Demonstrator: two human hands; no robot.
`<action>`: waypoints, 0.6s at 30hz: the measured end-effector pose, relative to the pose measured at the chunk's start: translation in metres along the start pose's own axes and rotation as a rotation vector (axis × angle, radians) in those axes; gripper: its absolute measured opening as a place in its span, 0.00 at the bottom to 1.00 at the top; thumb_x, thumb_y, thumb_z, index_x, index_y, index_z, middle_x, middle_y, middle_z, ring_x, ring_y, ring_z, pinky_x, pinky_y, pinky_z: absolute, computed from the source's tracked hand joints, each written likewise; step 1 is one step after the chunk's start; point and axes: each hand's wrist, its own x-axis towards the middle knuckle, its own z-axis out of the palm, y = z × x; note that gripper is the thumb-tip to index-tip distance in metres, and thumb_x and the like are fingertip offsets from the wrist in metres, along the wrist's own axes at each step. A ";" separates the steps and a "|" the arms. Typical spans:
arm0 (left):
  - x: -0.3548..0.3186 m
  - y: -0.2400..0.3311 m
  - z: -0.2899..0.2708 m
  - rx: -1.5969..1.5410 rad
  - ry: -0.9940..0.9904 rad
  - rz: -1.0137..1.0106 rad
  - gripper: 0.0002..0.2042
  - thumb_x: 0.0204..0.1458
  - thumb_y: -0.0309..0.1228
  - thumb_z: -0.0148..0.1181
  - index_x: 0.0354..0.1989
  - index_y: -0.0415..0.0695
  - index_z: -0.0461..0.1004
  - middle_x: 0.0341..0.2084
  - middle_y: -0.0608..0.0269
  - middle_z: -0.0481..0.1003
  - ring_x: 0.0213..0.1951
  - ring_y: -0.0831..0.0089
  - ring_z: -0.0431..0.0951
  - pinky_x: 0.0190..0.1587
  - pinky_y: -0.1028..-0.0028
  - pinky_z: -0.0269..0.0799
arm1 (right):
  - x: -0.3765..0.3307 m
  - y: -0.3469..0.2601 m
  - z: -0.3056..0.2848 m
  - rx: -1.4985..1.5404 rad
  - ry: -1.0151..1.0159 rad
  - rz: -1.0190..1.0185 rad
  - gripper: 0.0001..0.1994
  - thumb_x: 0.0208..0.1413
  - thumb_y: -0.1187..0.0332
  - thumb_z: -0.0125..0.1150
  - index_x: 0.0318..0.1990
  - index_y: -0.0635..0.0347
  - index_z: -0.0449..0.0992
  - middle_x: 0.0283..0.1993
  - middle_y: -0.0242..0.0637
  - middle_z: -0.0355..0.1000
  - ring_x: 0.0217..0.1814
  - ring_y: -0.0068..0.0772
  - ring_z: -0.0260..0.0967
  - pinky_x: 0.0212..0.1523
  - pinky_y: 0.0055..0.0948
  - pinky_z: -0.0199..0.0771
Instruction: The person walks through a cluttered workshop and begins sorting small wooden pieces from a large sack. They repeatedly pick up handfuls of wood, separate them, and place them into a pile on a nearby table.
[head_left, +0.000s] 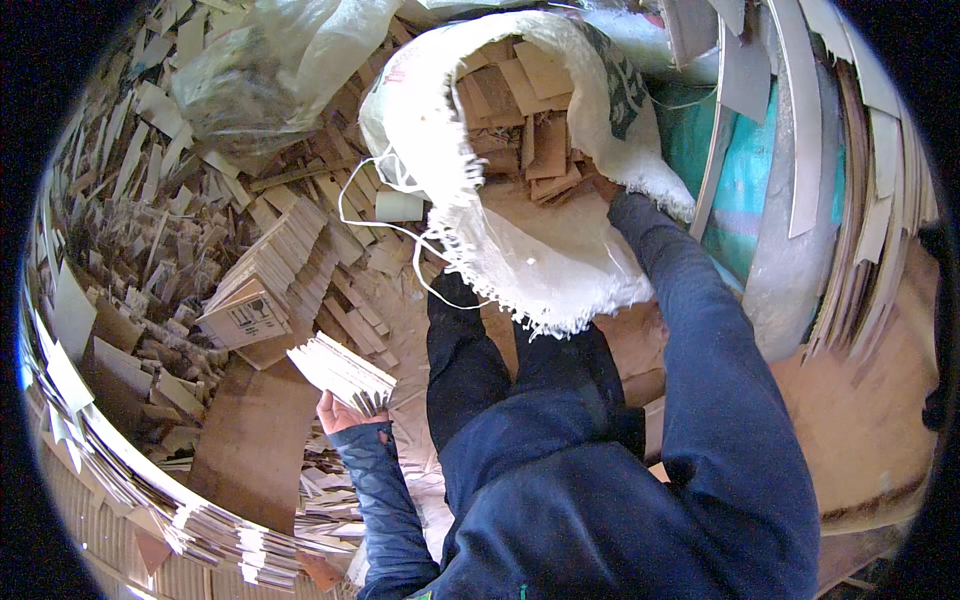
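In my left hand (338, 412) is a stack of cardboard pieces (343, 370), held low on the left with its edges fanned slightly. A white woven sack (420, 95) with a frayed rim stands in front of my legs, its mouth facing me. Brown cardboard pieces (545, 150) lie inside it. My right arm reaches into the sack past its right rim, and my right hand (605, 187) is beside those pieces, in shadow. The fingers of that hand are hidden. A loose white string (343, 205) hangs from the sack's left side.
A heap of cardboard scraps (150, 250) covers the left side, with a neat row of brown pieces (265, 275) nearer me. A clear plastic bag (275, 80) lies at the far left. Tall cardboard strips (800, 130) and a teal sack (740, 180) stand at the right.
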 end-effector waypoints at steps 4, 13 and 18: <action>0.000 0.000 -0.001 0.058 -0.058 0.004 0.26 0.51 0.44 0.55 0.58 0.48 0.68 0.54 0.61 0.73 0.54 0.60 0.74 0.55 0.55 0.70 | 0.009 0.014 0.023 0.060 -0.014 -0.046 0.21 0.54 0.63 0.55 0.55 0.61 0.71 0.58 0.49 0.67 0.63 0.47 0.62 0.64 0.42 0.61; 0.002 -0.001 -0.004 0.000 -0.079 -0.001 0.24 0.52 0.42 0.54 0.56 0.44 0.69 0.53 0.59 0.74 0.54 0.59 0.74 0.57 0.54 0.68 | 0.015 0.008 0.050 0.188 -0.007 -0.107 0.23 0.49 0.63 0.60 0.54 0.59 0.72 0.56 0.47 0.70 0.60 0.45 0.65 0.63 0.40 0.63; 0.002 -0.004 -0.004 0.085 -0.005 0.039 0.26 0.51 0.47 0.53 0.57 0.47 0.69 0.54 0.60 0.73 0.55 0.58 0.72 0.56 0.54 0.68 | 0.019 0.004 0.045 0.276 -0.002 -0.138 0.24 0.47 0.62 0.64 0.54 0.57 0.73 0.55 0.46 0.71 0.59 0.44 0.66 0.62 0.39 0.63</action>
